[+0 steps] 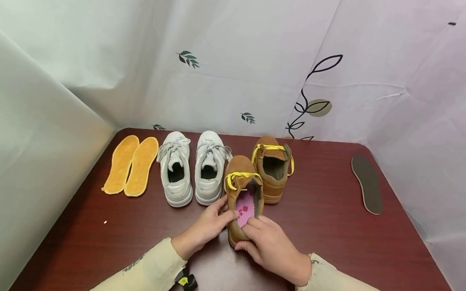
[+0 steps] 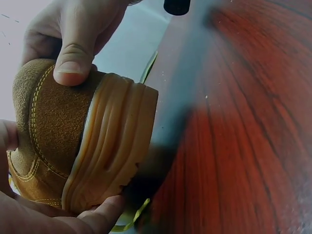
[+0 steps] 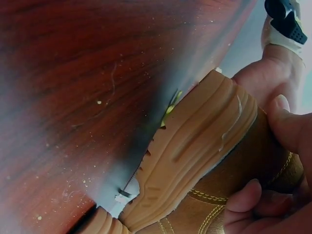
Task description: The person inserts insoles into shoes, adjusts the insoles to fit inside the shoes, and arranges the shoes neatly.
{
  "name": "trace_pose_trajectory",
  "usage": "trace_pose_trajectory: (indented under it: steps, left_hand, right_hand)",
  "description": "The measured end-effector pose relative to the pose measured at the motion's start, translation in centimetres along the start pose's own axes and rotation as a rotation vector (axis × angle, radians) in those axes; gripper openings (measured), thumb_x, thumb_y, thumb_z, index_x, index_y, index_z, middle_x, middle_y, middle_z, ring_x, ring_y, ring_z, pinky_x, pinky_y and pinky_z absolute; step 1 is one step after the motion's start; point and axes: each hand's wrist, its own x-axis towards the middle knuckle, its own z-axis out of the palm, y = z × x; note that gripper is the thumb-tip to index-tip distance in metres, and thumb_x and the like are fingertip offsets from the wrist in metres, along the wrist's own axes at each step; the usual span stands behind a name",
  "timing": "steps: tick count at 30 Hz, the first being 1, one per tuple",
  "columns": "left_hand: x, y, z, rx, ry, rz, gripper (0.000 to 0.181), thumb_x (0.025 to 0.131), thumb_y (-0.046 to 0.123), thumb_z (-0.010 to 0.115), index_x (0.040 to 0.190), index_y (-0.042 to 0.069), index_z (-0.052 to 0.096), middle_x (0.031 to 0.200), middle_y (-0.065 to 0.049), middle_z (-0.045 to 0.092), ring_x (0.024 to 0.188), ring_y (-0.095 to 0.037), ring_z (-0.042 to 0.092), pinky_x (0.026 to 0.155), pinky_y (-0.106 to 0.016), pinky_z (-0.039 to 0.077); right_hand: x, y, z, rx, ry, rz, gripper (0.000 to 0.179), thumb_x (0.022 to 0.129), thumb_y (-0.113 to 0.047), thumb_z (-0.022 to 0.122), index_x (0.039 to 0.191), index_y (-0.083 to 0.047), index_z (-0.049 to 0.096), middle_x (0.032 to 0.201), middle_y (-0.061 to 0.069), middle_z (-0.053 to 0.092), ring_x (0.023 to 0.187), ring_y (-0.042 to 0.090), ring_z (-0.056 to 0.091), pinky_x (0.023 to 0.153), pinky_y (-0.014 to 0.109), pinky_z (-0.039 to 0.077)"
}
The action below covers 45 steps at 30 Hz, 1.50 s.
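Observation:
A brown suede shoe (image 1: 240, 164) with yellow laces is held heel toward me, its toe end tilted away. Inside it lies a pink insole (image 1: 246, 206) with red marks. My left hand (image 1: 211, 221) grips the shoe's left side, thumb over the collar and fingers along the sole. My right hand (image 1: 270, 246) holds the heel, fingers curled over the collar into the shoe by the insole's heel end, thumb outside. Those inner fingertips are hidden. In the left wrist view, the tan rubber sole (image 2: 117, 131) is tipped up beside the table.
The matching brown shoe (image 1: 274, 190) stands just behind, to the right. Two white sneakers (image 1: 178, 191) stand left of it. Two orange insoles (image 1: 140, 168) lie at the far left, and a dark grey insole (image 1: 366, 185) lies at the right. White curtains (image 1: 237, 74) surround the table (image 1: 325, 213).

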Motion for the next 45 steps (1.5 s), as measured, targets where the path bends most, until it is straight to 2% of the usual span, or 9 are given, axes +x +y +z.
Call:
trace_pose_trajectory:
  steps: [3, 10, 13, 20, 28, 34, 41, 43, 45]
  left_hand:
    - [0.0, 0.0, 0.0, -0.017, -0.002, -0.022, 0.07, 0.097, 0.02, 0.06, 0.152, -0.01, 0.028, 0.136, -0.027, 0.057, 0.114, -0.027, 0.062, 0.092, -0.03, 0.052]
    - [0.5, -0.6, 0.4, -0.094, -0.079, -0.058, 0.066, 0.101, 0.019, 0.055, 0.152, -0.011, 0.027, 0.14, -0.029, 0.053, 0.118, -0.031, 0.062, 0.095, -0.038, 0.054]
    - [0.8, -0.7, 0.4, -0.046, -0.07, -0.055, 0.063, 0.101, 0.022, 0.055, 0.152, -0.007, 0.032, 0.142, -0.026, 0.053, 0.119, -0.029, 0.061, 0.099, -0.04, 0.052]
    - [2.2, -0.7, 1.1, 0.151, -0.038, -0.053, 0.058, 0.099, 0.034, 0.057, 0.149, 0.007, 0.047, 0.14, -0.014, 0.059, 0.127, -0.026, 0.053, 0.11, -0.048, 0.04]
    - [3.9, -0.4, 2.0, 0.194, -0.04, -0.062, 0.057, 0.097, 0.036, 0.059, 0.145, 0.007, 0.052, 0.136, -0.013, 0.061, 0.127, -0.026, 0.053, 0.11, -0.048, 0.04]
    - [4.0, -0.5, 1.4, 0.116, -0.078, -0.097, 0.06, 0.096, 0.026, 0.056, 0.149, 0.001, 0.044, 0.134, -0.016, 0.062, 0.115, -0.023, 0.062, 0.102, -0.043, 0.049]
    - [3.0, -0.2, 0.6, 0.185, -0.08, -0.052, 0.054, 0.098, 0.024, 0.053, 0.145, 0.0, 0.048, 0.129, -0.016, 0.063, 0.11, -0.021, 0.061, 0.098, -0.039, 0.05]
    - [2.5, 0.1, 0.4, 0.242, -0.06, -0.014, 0.054, 0.098, 0.024, 0.055, 0.143, -0.004, 0.048, 0.127, -0.018, 0.064, 0.11, -0.024, 0.062, 0.097, -0.042, 0.05]
    - [2.1, 0.5, 0.3, 0.378, -0.002, 0.039, 0.057, 0.097, 0.027, 0.058, 0.143, -0.005, 0.047, 0.127, -0.02, 0.062, 0.111, -0.027, 0.062, 0.097, -0.045, 0.05]
  right_hand:
    - [0.1, 0.1, 0.0, 0.033, -0.014, 0.016, 0.024, 0.082, -0.036, 0.079, 0.082, -0.02, 0.06, 0.081, -0.011, 0.053, 0.074, 0.01, 0.05, 0.072, 0.027, 0.044]
    - [-0.3, 0.5, 0.0, 0.051, -0.045, 0.057, 0.026, 0.08, -0.035, 0.08, 0.081, -0.02, 0.059, 0.077, -0.011, 0.052, 0.073, 0.009, 0.051, 0.072, 0.027, 0.045]
    - [-0.3, 0.5, 0.0, 0.034, -0.064, 0.071, 0.026, 0.081, -0.037, 0.079, 0.082, -0.02, 0.059, 0.076, -0.011, 0.051, 0.073, 0.009, 0.052, 0.072, 0.028, 0.046]
    - [-0.5, 0.6, -0.3, 0.005, -0.101, 0.149, 0.031, 0.082, -0.041, 0.079, 0.077, -0.021, 0.055, 0.073, -0.012, 0.05, 0.075, 0.009, 0.057, 0.076, 0.03, 0.049]
    - [-1.0, 1.7, -0.7, -0.041, -0.08, 0.181, 0.034, 0.078, -0.037, 0.083, 0.077, -0.02, 0.054, 0.072, -0.011, 0.047, 0.071, 0.011, 0.053, 0.071, 0.032, 0.046]
    - [-0.7, 1.7, -0.1, -0.032, -0.081, 0.153, 0.033, 0.078, -0.037, 0.083, 0.076, -0.02, 0.054, 0.072, -0.01, 0.048, 0.071, 0.011, 0.05, 0.073, 0.032, 0.046]
    - [-0.4, 1.3, 0.2, -0.017, -0.078, 0.108, 0.03, 0.078, -0.037, 0.082, 0.079, -0.019, 0.058, 0.076, -0.009, 0.053, 0.073, 0.012, 0.052, 0.074, 0.032, 0.046]
    - [-0.3, 1.1, 0.3, -0.016, -0.083, 0.1, 0.029, 0.079, -0.037, 0.082, 0.081, -0.019, 0.059, 0.077, -0.009, 0.053, 0.074, 0.012, 0.051, 0.074, 0.032, 0.046]
    - [-0.3, 1.0, 0.2, -0.022, -0.091, 0.096, 0.029, 0.079, -0.037, 0.082, 0.083, -0.019, 0.06, 0.078, -0.009, 0.054, 0.075, 0.012, 0.051, 0.075, 0.032, 0.046]
